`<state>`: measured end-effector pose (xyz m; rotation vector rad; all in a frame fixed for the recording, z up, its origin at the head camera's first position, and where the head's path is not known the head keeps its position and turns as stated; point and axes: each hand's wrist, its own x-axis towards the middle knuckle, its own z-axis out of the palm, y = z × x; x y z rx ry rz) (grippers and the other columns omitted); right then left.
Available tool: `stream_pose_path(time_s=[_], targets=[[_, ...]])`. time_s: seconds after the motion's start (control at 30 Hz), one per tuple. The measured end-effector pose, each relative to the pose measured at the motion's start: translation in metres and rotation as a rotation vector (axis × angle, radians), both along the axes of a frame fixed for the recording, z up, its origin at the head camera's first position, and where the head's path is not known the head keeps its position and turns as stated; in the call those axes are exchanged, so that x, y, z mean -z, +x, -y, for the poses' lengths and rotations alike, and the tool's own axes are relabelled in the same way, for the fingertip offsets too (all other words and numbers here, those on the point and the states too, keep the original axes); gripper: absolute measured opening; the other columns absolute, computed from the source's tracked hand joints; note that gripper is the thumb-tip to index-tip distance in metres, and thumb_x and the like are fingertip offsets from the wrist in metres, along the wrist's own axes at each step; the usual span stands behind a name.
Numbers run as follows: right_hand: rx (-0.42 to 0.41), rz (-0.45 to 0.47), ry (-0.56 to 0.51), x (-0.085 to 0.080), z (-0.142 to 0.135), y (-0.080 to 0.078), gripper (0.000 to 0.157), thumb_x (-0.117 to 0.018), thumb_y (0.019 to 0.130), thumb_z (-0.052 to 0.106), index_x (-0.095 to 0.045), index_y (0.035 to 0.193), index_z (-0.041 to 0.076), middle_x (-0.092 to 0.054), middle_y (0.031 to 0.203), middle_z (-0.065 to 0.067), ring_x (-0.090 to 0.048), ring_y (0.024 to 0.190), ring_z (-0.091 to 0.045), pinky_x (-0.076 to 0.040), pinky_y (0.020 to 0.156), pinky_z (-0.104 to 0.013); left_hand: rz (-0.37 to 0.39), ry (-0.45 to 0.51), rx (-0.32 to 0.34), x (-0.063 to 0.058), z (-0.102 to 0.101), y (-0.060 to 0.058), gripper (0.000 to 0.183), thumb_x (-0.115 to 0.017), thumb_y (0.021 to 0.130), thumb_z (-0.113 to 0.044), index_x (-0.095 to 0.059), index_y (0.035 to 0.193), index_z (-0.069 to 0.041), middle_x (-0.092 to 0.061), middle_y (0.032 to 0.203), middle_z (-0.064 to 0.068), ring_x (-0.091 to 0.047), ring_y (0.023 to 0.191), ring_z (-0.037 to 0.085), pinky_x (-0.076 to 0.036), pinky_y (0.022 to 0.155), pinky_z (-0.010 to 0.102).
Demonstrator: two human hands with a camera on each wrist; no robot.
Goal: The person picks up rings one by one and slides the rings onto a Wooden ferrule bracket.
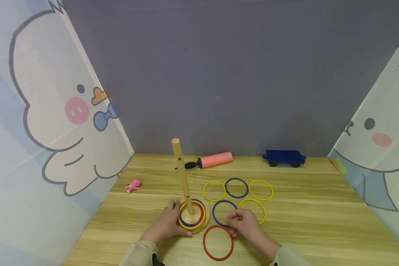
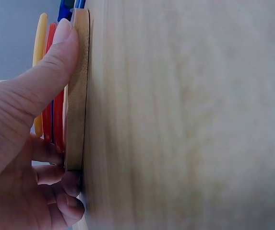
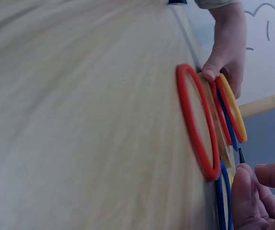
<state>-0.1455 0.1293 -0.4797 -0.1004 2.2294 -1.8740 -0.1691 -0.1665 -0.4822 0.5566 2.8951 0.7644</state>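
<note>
My left hand grips the round wooden base of a ring-toss stand, thumb along the near edge and fingers round the far side. From the base rises a wooden post, leaning in the head view. Around its foot lie stacked rings, a yellow ring on top of red and blue ones. My right hand is over the table with fingers bent and a gap between the fingertips, nothing seen in them. It overlaps the edge of a blue ring. Right beside it lies a red ring.
Further yellow rings and another blue ring lie flat behind my right hand. At the back are a pink hand pump and a blue toy wagon. A small pink figure lies at the left. Printed panels border the table.
</note>
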Motion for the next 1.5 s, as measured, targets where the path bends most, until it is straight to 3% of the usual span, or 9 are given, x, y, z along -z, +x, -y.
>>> stream_pose_path(time_s=[0.47,0.8,1.07,1.27,1.5], targets=[[-0.079,-0.034,0.196,0.004,-0.010,0.017,0.016,-0.078,0.079,0.006,-0.063,0.078,0.002,-0.065,0.065,-0.004,-0.060,0.053,-0.014,-0.052,0.048,-0.030,0.004,-0.012,-0.009,0.000,0.000,0.001,0.122,-0.087,0.057,-0.060,-0.037,0.141,0.014,-0.041,0.120,0.021,-0.050,0.108,0.041,-0.046,0.090,0.053],[-0.119,-0.126,0.350,0.007,-0.008,0.015,0.018,-0.081,0.076,0.010,-0.064,0.072,0.008,-0.061,0.060,0.004,-0.056,0.046,-0.011,-0.048,0.043,-0.026,0.018,-0.010,-0.009,0.002,0.001,-0.001,0.123,-0.086,0.057,-0.061,-0.036,0.143,0.013,-0.040,0.125,0.023,-0.049,0.113,0.042,-0.044,0.093,0.053],[-0.154,-0.158,0.420,0.006,-0.006,0.014,0.018,-0.074,0.079,0.005,-0.064,0.066,0.010,-0.058,0.055,0.004,-0.055,0.045,-0.011,-0.045,0.042,-0.024,0.006,-0.012,-0.008,0.001,0.000,-0.002,0.123,-0.086,0.058,-0.060,-0.037,0.142,0.013,-0.041,0.123,0.023,-0.049,0.111,0.040,-0.045,0.092,0.053],[-0.171,-0.174,0.432,0.005,-0.007,0.013,0.018,-0.072,0.078,0.005,-0.065,0.063,0.011,-0.058,0.054,0.005,-0.055,0.046,-0.011,-0.046,0.043,-0.025,-0.003,-0.014,-0.006,0.002,0.000,-0.002,0.123,-0.086,0.058,-0.061,-0.036,0.142,0.014,-0.040,0.124,0.023,-0.049,0.110,0.040,-0.045,0.092,0.053],[-0.192,-0.112,0.340,0.002,-0.011,0.012,0.013,-0.072,0.078,0.004,-0.066,0.067,0.006,-0.061,0.059,0.001,-0.058,0.051,-0.013,-0.050,0.045,-0.027,0.003,-0.005,-0.007,0.002,0.001,-0.002,0.123,-0.086,0.058,-0.060,-0.036,0.142,0.014,-0.040,0.123,0.023,-0.049,0.110,0.040,-0.045,0.091,0.053]])
